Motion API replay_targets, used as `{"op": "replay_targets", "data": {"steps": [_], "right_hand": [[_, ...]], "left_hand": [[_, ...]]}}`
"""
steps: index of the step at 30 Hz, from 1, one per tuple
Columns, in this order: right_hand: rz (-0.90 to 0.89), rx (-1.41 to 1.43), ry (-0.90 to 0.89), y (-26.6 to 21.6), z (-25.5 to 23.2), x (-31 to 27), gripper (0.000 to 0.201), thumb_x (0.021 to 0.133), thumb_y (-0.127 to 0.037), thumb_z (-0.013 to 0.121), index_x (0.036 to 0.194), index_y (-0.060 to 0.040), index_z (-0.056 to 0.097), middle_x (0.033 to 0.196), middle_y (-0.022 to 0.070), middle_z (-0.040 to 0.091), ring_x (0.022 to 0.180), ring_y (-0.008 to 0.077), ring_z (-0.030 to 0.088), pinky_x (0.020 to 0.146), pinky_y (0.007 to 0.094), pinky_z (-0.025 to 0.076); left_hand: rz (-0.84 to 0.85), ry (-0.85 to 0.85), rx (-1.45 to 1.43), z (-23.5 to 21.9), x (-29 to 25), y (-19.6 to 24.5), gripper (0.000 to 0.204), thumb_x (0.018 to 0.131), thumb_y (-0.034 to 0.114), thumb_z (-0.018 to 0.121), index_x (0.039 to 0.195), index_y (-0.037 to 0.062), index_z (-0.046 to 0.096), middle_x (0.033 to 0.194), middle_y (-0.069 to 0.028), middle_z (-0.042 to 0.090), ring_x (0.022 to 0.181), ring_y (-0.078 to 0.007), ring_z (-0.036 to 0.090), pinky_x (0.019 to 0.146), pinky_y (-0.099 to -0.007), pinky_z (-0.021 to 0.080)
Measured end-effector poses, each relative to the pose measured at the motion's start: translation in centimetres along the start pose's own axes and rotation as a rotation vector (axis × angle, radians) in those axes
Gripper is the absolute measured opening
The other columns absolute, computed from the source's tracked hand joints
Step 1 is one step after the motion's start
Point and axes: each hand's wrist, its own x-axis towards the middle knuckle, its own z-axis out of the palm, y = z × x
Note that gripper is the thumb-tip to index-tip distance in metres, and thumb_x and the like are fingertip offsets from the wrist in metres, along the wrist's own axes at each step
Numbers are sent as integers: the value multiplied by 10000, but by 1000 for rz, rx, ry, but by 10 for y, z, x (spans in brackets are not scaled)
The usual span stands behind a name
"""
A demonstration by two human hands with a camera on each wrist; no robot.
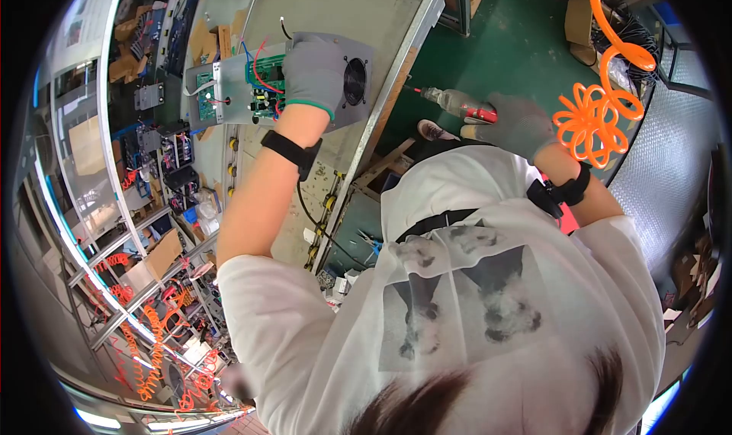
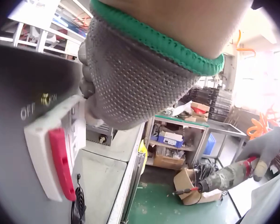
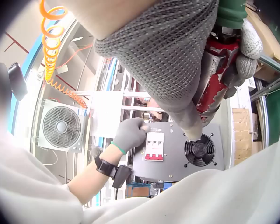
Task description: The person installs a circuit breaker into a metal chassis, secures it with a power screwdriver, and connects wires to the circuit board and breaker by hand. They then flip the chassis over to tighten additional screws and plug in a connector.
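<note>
My gloved left hand (image 1: 313, 73) is at the edge of an upright grey metal panel (image 3: 177, 163), its fingers curled over that edge. Right beside the fingers sits a white breaker (image 2: 42, 154) with a red switch bar, under ON and OFF markings. A black fan (image 3: 199, 148) is mounted further along the panel. Green circuit boards (image 1: 267, 92) with red and blue wires lie behind it. My gloved right hand (image 1: 518, 122) grips a worn red power screwdriver (image 2: 226, 177) off to the side, its bit apart from the panel.
An orange coiled hose (image 1: 595, 126) hangs beside my right hand. The bench's metal edge (image 1: 396, 92) runs between the hands, with green floor (image 1: 503, 38) beyond. An open cardboard box (image 2: 184, 184) with cables stands on the floor. A white box fan (image 3: 60, 126) is in the background.
</note>
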Motion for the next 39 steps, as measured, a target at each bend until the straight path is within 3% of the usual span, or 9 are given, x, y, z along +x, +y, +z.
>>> {"op": "replay_targets", "data": {"steps": [2, 6, 9, 20, 31, 35, 37, 38, 39], "right_hand": [[11, -15, 12, 4, 0, 1, 642, 696, -618, 670, 1022, -67, 625, 948, 147, 659, 902, 307, 648, 777, 390, 492], [14, -17, 25, 10, 3, 1, 630, 701, -609, 669, 1018, -67, 623, 938, 147, 658, 901, 311, 647, 779, 394, 492], [26, -26, 24, 8, 2, 0, 630, 704, -606, 666, 1024, -65, 622, 939, 146, 658, 902, 313, 647, 781, 396, 493], [-30, -41, -25, 7, 1, 6, 608, 722, -594, 660, 1039, -77, 623, 939, 146, 663, 891, 325, 636, 752, 408, 480], [-25, 4, -8, 9, 4, 2, 714, 691, -715, 632, 955, -52, 632, 901, 138, 657, 866, 308, 647, 735, 399, 486], [-28, 46, 38, 23, 12, 6, 737, 678, -729, 644, 958, -48, 631, 912, 150, 658, 881, 317, 646, 750, 409, 485], [-20, 52, 46, 25, 9, 3, 720, 689, -714, 645, 966, -50, 630, 914, 150, 659, 881, 317, 647, 751, 411, 486], [-13, 52, 53, 25, 8, 2, 704, 700, -700, 646, 973, -51, 628, 915, 150, 659, 880, 317, 647, 752, 412, 486], [-14, 59, 50, 27, 10, 4, 704, 700, -700, 646, 973, -51, 628, 915, 150, 659, 880, 317, 647, 752, 412, 486]], "left_hand": [[-38, 206, 3, 36, 24, -31, 181, 832, 178, 582, 937, 63, 674, 893, -113, 678, 761, -245, 682, 587, -380, 539], [-337, 285, -232, -43, 30, -115, 254, 905, 327, 536, 935, 110, 665, 901, -123, 669, 822, -338, 646, 690, -438, 508], [-250, 484, -304, -49, 11, -125, 244, 864, 316, 526, 892, 113, 657, 844, -139, 659, 766, -357, 647, 630, -440, 501], [113, 297, -735, 8, -14, -46, 166, 814, 102, 618, 972, 121, 666, 965, -97, 634, 919, -294, 627, 736, -404, 508], [353, -437, 80, -31, 33, -10, 147, 821, 70, 589, 915, 53, 701, 875, -143, 693, 785, -321, 685, 670, -372, 551], [348, -346, 17, -7, 34, -25, 161, 835, 146, 605, 912, 106, 740, 989, -97, 704, 893, -285, 684, 703, -390, 544], [713, -353, -87, -17, 31, -47, 205, 851, 148, 568, 978, 80, 714, 1072, -117, 680, 968, -296, 655, 788, -351, 524], [374, -550, -501, -38, 27, -49, 242, 872, 137, 530, 1053, 54, 667, 1064, -105, 669, 985, -243, 629, 840, -292, 482], [376, -554, -495, -46, 29, -59, 242, 872, 137, 530, 1053, 54, 667, 1064, -105, 669, 985, -243, 629, 840, -292, 482]]}}
